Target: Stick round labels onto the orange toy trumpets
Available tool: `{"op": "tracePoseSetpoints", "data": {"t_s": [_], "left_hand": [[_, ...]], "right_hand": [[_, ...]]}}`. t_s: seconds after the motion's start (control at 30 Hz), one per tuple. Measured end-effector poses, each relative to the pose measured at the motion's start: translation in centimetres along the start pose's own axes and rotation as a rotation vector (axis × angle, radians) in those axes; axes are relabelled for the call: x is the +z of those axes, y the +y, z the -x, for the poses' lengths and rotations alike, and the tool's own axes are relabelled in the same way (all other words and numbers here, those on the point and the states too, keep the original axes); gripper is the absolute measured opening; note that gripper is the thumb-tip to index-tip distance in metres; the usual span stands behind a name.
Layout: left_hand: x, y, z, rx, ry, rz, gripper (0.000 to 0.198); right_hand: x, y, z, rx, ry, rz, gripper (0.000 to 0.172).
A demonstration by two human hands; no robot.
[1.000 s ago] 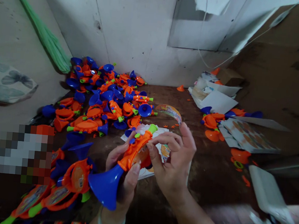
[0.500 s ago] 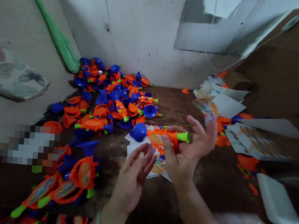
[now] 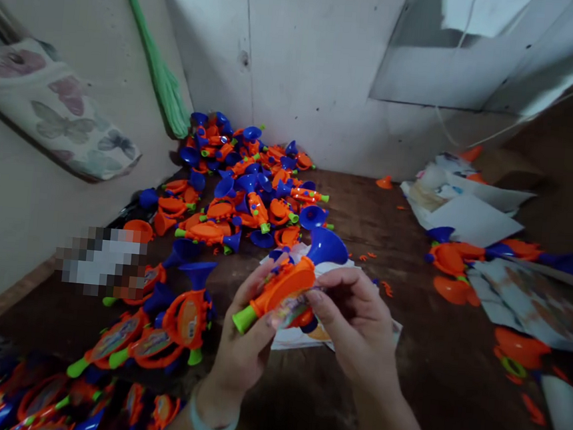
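Here, just below the middle of the frame, the left hand (image 3: pixel 245 345) is closed around an orange toy trumpet (image 3: pixel 293 284), its thumb near the lower edge of a shiny printed sticker (image 3: pixel 293 309). The trumpet is tilted, its blue bell toward the upper right and its green mouthpiece toward the lower left. The right hand (image 3: pixel 364 325) comes in from the lower right, thumb and forefinger pinching the upper edge of the sticker, which sits against the trumpet's round face; how much of it touches cannot be told. Under the hands, white sheets of paper (image 3: pixel 290 340) lie on the dark brown table (image 3: pixel 351 214). A pale bracelet (image 3: pixel 208 429) circles the left wrist.

A heap of similar trumpets (image 3: pixel 212 232) fills the table left of centre, reaching the wall (image 3: pixel 305 56). Lower left lie several trumpets with stickers on their faces (image 3: pixel 189 320). Upper left hang a butterfly-patterned bag (image 3: pixel 69 112) and a long green bundle (image 3: pixel 160 83). Toward the right edge are loose papers (image 3: pixel 477 215) and a blurred stack of printed sheets (image 3: pixel 529 303).
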State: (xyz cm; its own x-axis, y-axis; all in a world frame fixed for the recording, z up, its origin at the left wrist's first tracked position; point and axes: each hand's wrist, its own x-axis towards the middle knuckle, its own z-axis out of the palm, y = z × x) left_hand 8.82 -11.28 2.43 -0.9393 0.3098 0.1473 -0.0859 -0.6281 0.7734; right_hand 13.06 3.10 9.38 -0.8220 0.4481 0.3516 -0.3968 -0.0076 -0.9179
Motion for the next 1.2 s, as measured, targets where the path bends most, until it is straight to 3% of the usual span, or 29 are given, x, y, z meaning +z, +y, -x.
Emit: {"op": "tracePoseSetpoints", "data": {"t_s": [0.13,0.4,0.93,1.2], "left_hand": [[0.2,0.8,-0.2,0.001,-0.098,0.06,0.061],[1.1,1.6,-0.2,0.017,-0.11,0.069,0.056],[1.1,0.7,0.0,0.102,0.031,-0.089,0.044],[-0.2,-0.1,1.0,0.181,0.092,-0.291,0.05]], "right_hand": [[0.5,0.0,-0.2,-0.057,0.035,0.079,0.014],[0.4,-0.1,-0.2,-0.085,0.051,0.135,0.013],[0.4,0.7,0.1,-0.104,0.047,0.232,0.012],[1.0,0.8,0.6,-0.312,0.044,0.514,0.013]]}}
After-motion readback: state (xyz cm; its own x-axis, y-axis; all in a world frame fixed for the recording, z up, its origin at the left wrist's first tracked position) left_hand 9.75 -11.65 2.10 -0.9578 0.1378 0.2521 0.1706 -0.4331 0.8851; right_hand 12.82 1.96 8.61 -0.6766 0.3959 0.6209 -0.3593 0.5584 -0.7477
